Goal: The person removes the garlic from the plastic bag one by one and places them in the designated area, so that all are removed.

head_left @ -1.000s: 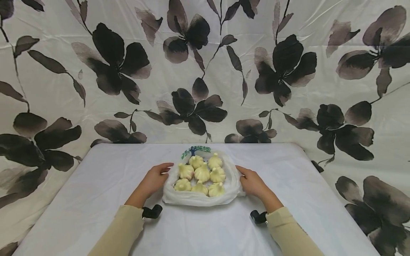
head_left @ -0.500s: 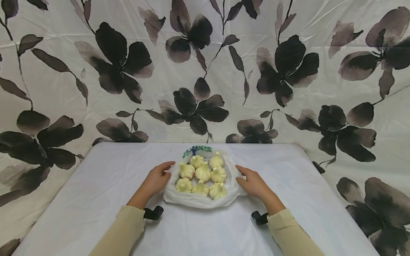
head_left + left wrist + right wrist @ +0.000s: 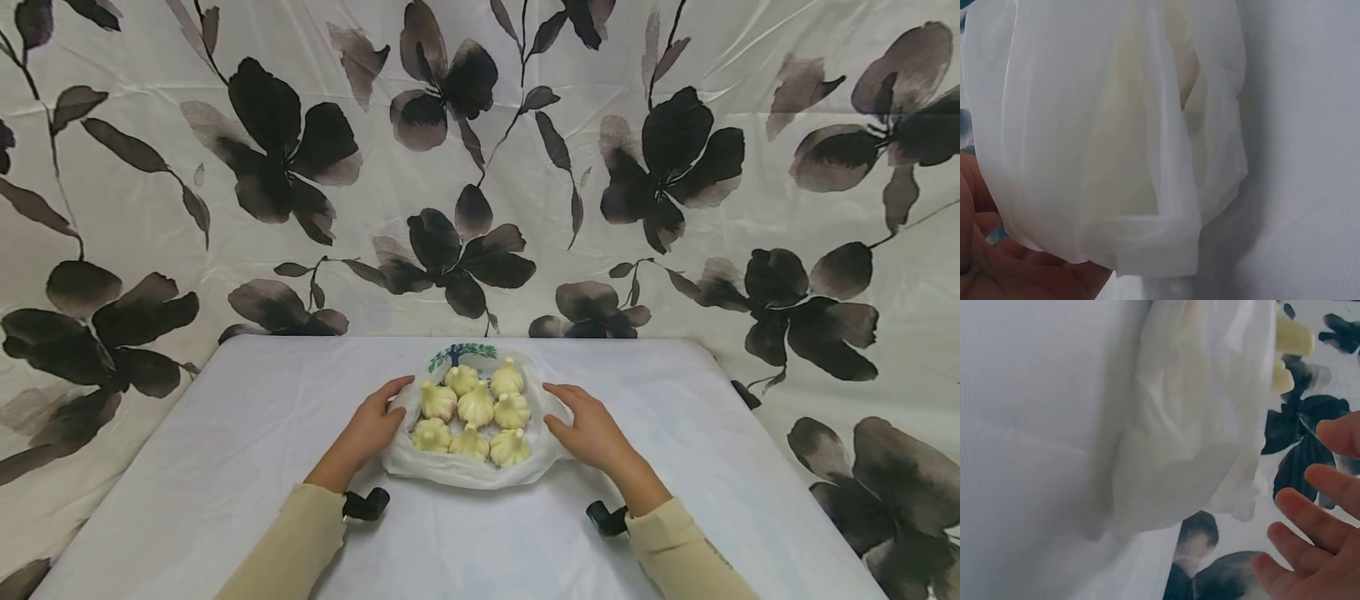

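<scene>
A white plastic bag [image 3: 472, 475] sits on the table, its top folded open around several pale garlic bulbs [image 3: 476, 406]. A green and blue tree print [image 3: 457, 354] shows at its back rim. At the bag's left side is my left hand [image 3: 372, 427], thumb and fingers spread; in the left wrist view the bag [image 3: 1054, 137] hides part of that hand [image 3: 1029, 272], so contact is unclear. My right hand [image 3: 590, 427] stands at the other side. Its fingers [image 3: 1310, 515] are spread and hold nothing in the right wrist view, where garlic stems [image 3: 1294, 337] poke past the bag's edge.
A white cloth [image 3: 480, 550] covers the table, whose back edge lies just behind the bag. Beyond it hangs a curtain [image 3: 337, 183] with dark flowers. Black wrist cameras [image 3: 367, 504] sit under both wrists.
Both hands have shifted slightly inward along the bag's sides, and the gap between thumb and fingers has widened on each. The bag and garlic look the same apart from a small view shift.
</scene>
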`<state>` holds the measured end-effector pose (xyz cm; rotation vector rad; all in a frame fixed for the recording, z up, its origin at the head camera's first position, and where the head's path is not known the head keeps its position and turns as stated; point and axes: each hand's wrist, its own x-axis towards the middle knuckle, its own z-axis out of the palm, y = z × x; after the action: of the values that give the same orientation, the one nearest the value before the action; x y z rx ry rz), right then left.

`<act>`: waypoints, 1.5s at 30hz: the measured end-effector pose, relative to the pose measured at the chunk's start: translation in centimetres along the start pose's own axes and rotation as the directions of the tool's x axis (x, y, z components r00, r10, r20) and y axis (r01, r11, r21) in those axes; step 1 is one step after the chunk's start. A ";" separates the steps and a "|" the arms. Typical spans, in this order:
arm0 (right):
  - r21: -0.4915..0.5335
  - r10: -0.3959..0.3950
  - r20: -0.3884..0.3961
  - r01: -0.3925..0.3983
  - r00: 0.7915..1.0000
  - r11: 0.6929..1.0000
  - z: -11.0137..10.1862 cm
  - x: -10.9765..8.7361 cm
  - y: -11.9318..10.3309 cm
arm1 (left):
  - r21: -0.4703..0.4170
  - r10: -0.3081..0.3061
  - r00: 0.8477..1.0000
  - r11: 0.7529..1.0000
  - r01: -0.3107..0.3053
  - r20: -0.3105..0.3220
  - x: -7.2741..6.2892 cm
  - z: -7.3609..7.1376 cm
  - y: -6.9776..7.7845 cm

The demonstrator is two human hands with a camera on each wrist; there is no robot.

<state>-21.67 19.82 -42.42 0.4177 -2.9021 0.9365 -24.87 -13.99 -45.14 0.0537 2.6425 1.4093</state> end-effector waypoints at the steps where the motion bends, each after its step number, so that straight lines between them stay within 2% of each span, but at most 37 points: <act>1: 0.003 -0.011 -0.004 0.011 1.000 1.000 0.1 0.0 -0.1 | 0.004 -0.001 1.000 1.000 0.001 -0.002 0.0 0.1 0.0; 7: 0.054 -0.022 -0.004 0.023 1.000 0.998 0.5 -0.1 -0.5 | -0.020 0.000 1.000 1.000 -0.001 -0.026 -0.1 0.2 -0.1; 12: 0.179 -0.011 0.050 0.002 0.999 0.984 1.0 -0.2 -1.0 | -0.028 0.010 0.999 1.000 -0.011 -0.038 -0.3 0.0 -0.2; 20: 0.285 -0.082 0.114 0.046 0.990 0.957 1.7 -0.2 -1.6 | -0.026 -0.001 0.999 1.000 0.000 -0.035 -0.3 0.2 -0.3; 25: 0.333 -0.093 0.130 0.045 0.987 0.942 2.1 -0.2 -1.8 | -0.035 -0.017 0.999 0.999 0.016 -0.031 -0.4 0.4 -0.2; 35: 0.300 -0.138 0.119 0.097 0.983 0.949 2.6 -0.3 -2.3 | -0.044 -0.059 0.998 0.997 0.057 -0.030 -0.7 0.7 0.1; 45: 0.251 -0.130 0.084 0.105 0.988 0.962 2.8 0.0 -2.5 | -0.044 -0.041 0.998 0.998 0.040 -0.039 -1.0 0.6 -0.5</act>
<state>-20.88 16.25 -43.34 0.6637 -2.8163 1.2960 -23.74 -13.88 -45.76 -0.0326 2.6276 1.4690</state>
